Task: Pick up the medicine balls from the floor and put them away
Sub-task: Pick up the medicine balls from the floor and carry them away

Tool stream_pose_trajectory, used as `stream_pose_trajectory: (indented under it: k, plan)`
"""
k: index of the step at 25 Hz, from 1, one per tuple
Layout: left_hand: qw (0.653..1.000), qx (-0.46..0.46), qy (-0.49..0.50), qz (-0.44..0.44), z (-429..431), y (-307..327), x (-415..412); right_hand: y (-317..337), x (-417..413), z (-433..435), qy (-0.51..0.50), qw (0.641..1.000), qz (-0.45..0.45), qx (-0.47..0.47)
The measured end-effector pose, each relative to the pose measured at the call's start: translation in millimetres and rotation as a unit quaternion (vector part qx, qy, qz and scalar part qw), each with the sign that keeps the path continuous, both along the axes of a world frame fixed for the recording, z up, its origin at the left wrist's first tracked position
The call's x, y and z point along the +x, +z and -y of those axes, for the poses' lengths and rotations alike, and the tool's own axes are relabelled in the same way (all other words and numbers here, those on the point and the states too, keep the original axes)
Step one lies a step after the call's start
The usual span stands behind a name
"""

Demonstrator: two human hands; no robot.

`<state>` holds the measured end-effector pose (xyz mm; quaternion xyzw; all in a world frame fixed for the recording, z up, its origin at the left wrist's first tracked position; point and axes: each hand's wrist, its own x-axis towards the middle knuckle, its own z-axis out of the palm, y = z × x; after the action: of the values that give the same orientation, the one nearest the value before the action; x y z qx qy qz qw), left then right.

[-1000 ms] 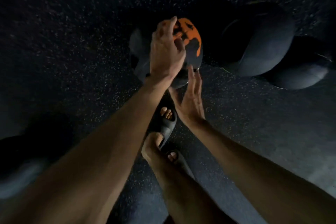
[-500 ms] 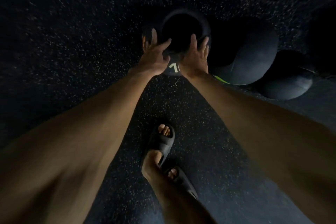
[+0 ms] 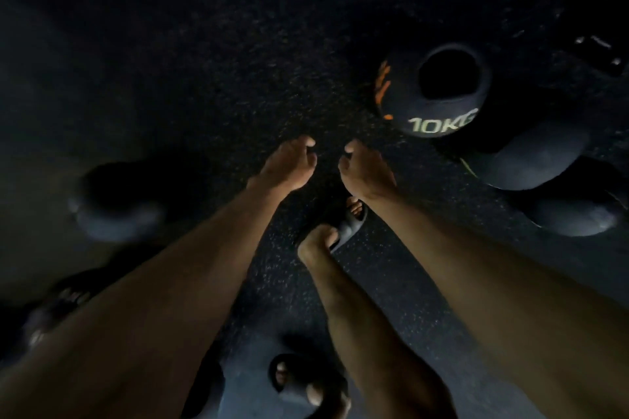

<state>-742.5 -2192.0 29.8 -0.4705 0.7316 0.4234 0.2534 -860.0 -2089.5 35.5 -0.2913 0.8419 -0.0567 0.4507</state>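
Your left hand [image 3: 287, 165] and your right hand [image 3: 366, 173] hang side by side above the floor [image 3: 204, 78], close together but not touching. The grip of each hand is slack: the fingers are loosely curled and hold nothing.

The medicine ball [image 3: 439, 95] marked "10KG" lies on the floor ahead of your right hand and to its right, clear of both hands. It has orange markings on its left side and a dark round recess on top. A second ball [image 3: 534, 160], dark and unmarked, lies just beside it on the near right. A third ball [image 3: 575, 218] lies next to that one. A fourth ball [image 3: 115, 204] lies well apart, to the left of your left hand.

Your foot in a black sandal [image 3: 347, 228] stands below your right wrist.
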Motion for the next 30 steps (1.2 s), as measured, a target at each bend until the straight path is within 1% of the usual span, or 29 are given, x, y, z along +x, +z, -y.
stream_pose_trajectory:
  k: [1,2,4,5,6,8,9,12,15,17,19,22,25,27,30]
  plan:
    - [1.000,0.002,0.020,0.011,-9,13,41,12,26,1,0.032,0.999,0.025,0.020]
    - [1.000,0.003,0.027,0.014,-20,17,63,16,38,-3,0.048,0.998,0.029,0.040]
    - [0.993,0.029,0.100,0.054,-58,55,184,57,130,-12,0.161,0.982,0.060,0.075]
    - [0.993,0.041,0.087,0.063,-65,56,193,60,135,-17,0.173,0.979,0.058,0.087]
    - [0.991,0.045,0.101,0.079,-81,67,225,74,165,-24,0.211,0.970,0.057,0.102]
    - [0.982,0.041,0.163,0.085,-135,106,330,112,263,-55,0.318,0.940,0.060,0.106]
    - [0.978,0.032,0.190,0.080,-157,122,367,127,298,-69,0.353,0.929,0.054,0.101]
    - [0.954,-0.006,0.295,0.052,-241,176,476,167,402,-125,0.428,0.898,0.065,0.081]
    - [0.916,-0.042,0.397,0.035,-334,220,576,200,494,-193,0.482,0.870,0.088,0.060]
    - [0.901,-0.042,0.432,0.024,-389,236,626,214,542,-233,0.507,0.855,0.096,0.051]
    - [0.887,-0.014,0.461,0.020,-426,244,658,221,576,-258,0.516,0.849,0.109,0.036]
    - [0.885,0.007,0.466,0.019,-451,244,697,218,629,-277,0.527,0.841,0.116,0.025]
    - [0.895,0.012,0.446,0.034,-450,233,722,206,669,-278,0.501,0.855,0.135,0.026]
    - [0.910,0.005,0.414,0.031,-446,221,735,195,687,-278,0.482,0.866,0.132,0.028]
    - [0.929,0.034,0.365,0.045,-441,197,752,175,703,-281,0.422,0.899,0.116,0.032]
